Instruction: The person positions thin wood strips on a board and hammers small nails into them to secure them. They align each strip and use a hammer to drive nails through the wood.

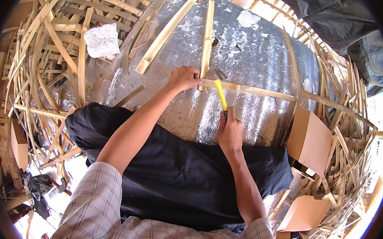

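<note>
My right hand point(231, 133) is wrapped round the dark grip of a hammer point(220, 95) with a yellow shaft. The hammer's metal head is raised just right of where two bamboo strips cross. One is an upright bamboo strip point(208, 37); the other is a level bamboo strip point(254, 91) running right from it. At the crossing, my left hand point(184, 78) is closed, thumb and fingertips pressed together against the strips. Whatever it pinches is too small to make out. Up and left of that hand lies a loose, slanted bamboo strip point(168, 35).
The strips rest on a wide, silvery foil-like sheet point(257, 49) with worn patches. Woven bamboo point(68, 55) stands at left, more bamboo slats point(354, 112) at right. A crumpled white piece point(102, 40) lies on the left weave. Cardboard boxes point(311, 137) sit at right; black plastic point(337, 27) hangs above.
</note>
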Tool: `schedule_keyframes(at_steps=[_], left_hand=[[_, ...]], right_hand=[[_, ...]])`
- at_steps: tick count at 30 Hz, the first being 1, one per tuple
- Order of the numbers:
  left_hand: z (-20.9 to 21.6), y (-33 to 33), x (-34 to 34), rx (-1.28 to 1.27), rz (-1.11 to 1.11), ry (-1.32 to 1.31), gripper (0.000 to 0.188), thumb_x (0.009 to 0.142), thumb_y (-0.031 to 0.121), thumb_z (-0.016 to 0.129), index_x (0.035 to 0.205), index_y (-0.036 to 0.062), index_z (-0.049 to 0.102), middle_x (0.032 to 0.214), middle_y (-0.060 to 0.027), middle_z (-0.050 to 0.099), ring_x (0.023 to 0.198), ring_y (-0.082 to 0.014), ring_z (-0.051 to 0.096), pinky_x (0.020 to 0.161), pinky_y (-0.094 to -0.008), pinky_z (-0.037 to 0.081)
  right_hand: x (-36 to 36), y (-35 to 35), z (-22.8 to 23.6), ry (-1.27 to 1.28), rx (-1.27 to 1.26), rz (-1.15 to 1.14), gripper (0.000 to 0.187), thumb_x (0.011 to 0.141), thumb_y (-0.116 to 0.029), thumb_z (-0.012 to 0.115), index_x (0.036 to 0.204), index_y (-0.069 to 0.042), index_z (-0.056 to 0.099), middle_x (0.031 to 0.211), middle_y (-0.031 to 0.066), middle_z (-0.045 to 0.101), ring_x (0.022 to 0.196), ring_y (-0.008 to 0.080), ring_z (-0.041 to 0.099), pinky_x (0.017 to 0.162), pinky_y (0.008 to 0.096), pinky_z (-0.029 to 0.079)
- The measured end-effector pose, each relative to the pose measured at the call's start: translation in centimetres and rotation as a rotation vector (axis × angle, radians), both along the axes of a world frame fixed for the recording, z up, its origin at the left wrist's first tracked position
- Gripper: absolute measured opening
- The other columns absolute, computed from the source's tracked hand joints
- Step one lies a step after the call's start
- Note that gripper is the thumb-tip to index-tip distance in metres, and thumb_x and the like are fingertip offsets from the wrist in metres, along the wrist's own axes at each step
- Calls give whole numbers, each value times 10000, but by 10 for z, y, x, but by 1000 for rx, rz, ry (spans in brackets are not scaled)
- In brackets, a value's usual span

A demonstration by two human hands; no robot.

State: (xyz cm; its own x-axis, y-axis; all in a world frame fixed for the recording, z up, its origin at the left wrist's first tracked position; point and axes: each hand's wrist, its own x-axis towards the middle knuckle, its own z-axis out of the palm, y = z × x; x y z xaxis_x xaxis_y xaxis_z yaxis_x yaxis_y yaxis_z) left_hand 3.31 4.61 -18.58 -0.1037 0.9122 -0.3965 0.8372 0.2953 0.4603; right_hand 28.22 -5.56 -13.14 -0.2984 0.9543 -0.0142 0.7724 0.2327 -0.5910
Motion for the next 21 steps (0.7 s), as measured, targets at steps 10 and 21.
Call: schedule_keyframes(at_steps=[10, 21], left_hand=[[14, -4, 4, 30, -13, -7, 323, 940, 483, 755, 826, 185, 701, 784, 31, 721, 766, -131, 680, 685, -353, 519], [-4, 3, -6, 47, -57, -55, 311, 940, 460, 764, 800, 196, 679, 759, 34, 700, 709, -102, 643, 608, -324, 479]], right_hand=[[-1, 1, 0, 22, 47, -4, 148, 1067, -129, 568, 1121, -22, 479, 652, 252, 646, 602, 498, 651, 496, 584, 478], [-4, 1, 8, 110, 83, -29, 159, 1059, -80, 576, 1168, 9, 504, 646, 261, 625, 588, 486, 649, 462, 544, 428]])
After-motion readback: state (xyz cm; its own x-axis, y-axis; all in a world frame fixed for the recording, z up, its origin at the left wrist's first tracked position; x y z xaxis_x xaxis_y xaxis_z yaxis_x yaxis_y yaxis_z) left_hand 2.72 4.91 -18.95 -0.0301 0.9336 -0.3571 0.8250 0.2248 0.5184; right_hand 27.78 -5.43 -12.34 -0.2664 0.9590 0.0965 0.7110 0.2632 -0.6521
